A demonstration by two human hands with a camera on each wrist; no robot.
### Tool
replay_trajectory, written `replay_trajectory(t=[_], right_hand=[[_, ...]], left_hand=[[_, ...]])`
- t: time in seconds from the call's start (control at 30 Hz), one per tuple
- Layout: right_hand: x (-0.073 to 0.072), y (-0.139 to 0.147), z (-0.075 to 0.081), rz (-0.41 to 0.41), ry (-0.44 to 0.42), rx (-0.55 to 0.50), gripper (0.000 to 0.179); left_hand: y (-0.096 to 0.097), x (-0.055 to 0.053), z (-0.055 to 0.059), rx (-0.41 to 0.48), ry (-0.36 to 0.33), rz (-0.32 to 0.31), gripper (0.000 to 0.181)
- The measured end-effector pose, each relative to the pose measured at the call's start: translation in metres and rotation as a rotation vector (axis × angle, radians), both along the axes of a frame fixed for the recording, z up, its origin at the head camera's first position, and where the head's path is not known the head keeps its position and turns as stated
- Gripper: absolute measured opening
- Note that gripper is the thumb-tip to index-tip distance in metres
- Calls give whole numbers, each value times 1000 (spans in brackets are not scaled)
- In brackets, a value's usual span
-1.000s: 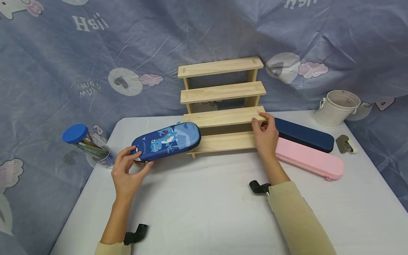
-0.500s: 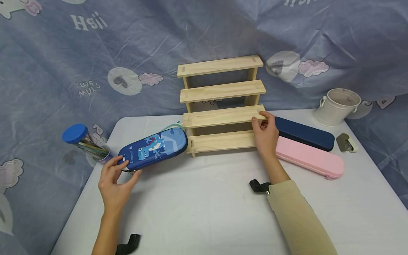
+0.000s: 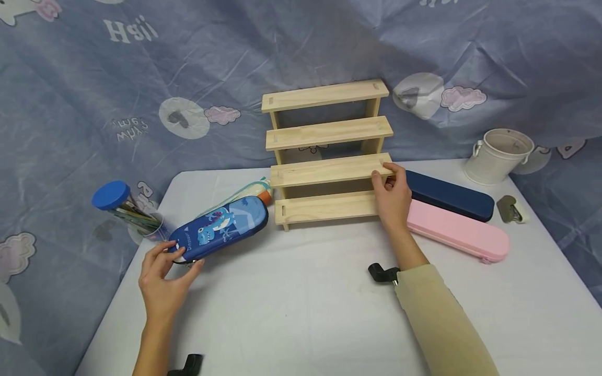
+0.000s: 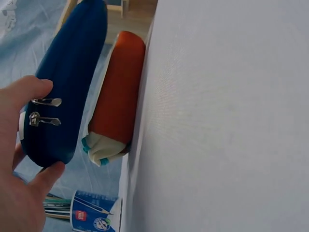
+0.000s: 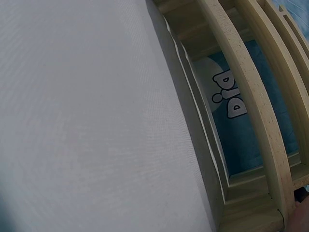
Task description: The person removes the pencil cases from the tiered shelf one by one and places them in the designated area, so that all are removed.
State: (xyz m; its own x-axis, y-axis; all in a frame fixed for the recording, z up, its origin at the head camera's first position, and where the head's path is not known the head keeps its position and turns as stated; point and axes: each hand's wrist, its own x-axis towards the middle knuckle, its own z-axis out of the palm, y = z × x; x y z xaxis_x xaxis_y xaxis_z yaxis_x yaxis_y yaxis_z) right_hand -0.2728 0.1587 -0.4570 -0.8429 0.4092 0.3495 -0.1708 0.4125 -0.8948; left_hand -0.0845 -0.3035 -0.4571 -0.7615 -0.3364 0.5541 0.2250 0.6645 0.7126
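My left hand (image 3: 162, 284) pinches the near end of a blue dinosaur pencil case (image 3: 221, 227), thumb below and fingers on top. In the left wrist view the pencil case (image 4: 67, 77) is edge-on, with two zipper pulls, and hangs above the table. An orange and cream soft pencil case (image 4: 116, 92) lies on the table behind it, partly hidden in the head view. With my right hand (image 3: 394, 201) I grip the right end of the second-lowest board of a four-tier wooden rack (image 3: 329, 169). Only a bit of that hand shows in the right wrist view, beside the rack (image 5: 256, 101).
Right of the rack lie a navy pencil case (image 3: 449, 196) and a pink pencil case (image 3: 456, 230). A white bucket (image 3: 498, 156) and a small metal-and-white object (image 3: 511, 210) are farther right. A blue-lidded cup (image 3: 110, 196) with pencils stands on the left.
My left hand has moved left and toward me with the dinosaur pencil case, away from the rack. More of the orange pencil case shows behind it. My right hand stays on the rack.
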Motion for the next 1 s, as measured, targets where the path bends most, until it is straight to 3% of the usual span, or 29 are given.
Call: replay_trajectory(t=[0.23,0.6,0.77,1.0], right_hand=[[0,0,1,-6,-12,-4,43],[0,-1,3,10,-19,-16,44],[1,0,4,11,-34,-30,44],[2,0,5,16,-34,-34,44]], left_hand=[[-2,6,-2,-32,-56,11,49],[1,17,-5,-86,-82,26,49],[5,26,-10,-108,-117,43,50],[1,26,-20,-138,-146,36,50]])
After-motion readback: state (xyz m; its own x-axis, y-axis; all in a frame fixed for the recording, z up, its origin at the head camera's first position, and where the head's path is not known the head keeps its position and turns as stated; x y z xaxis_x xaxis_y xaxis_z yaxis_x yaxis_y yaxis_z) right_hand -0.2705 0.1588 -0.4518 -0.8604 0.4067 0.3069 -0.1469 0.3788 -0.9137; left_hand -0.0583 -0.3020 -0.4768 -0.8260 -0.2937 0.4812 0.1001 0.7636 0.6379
